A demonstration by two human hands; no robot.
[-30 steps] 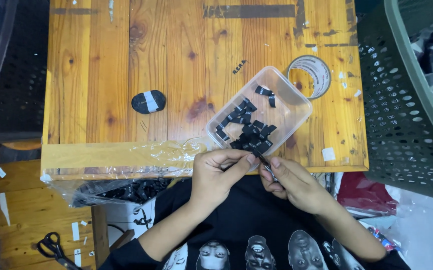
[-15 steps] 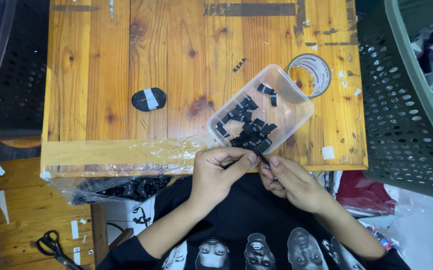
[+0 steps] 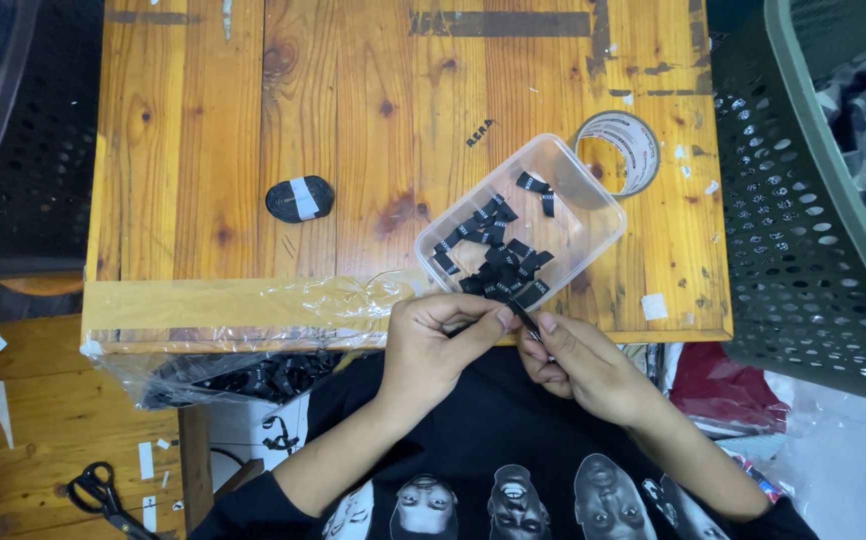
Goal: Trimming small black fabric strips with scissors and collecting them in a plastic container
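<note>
Near the front edge of the wooden table [image 3: 253,150], seen from the head camera, two bare hands meet. The left hand [image 3: 433,345] and the right hand [image 3: 578,365] both pinch one small black label [image 3: 525,318] between their fingertips. That label sits just off the table's front edge, right below the clear plastic tub [image 3: 573,200]. The tub lies tilted on the table near the right front corner, and a pile of more black labels [image 3: 493,255] lies inside it. A roll of clear tape [image 3: 618,150] rests on the table just behind the tub. A black oval thing with a white band [image 3: 299,197] lies on the table, well left of the tub. A clear plastic bag [image 3: 243,375] hangs off the table's front edge. Black scissors [image 3: 98,492] lie on the floor, down and left of the table. A green basket [image 3: 803,200] stands just right of the table.
</note>
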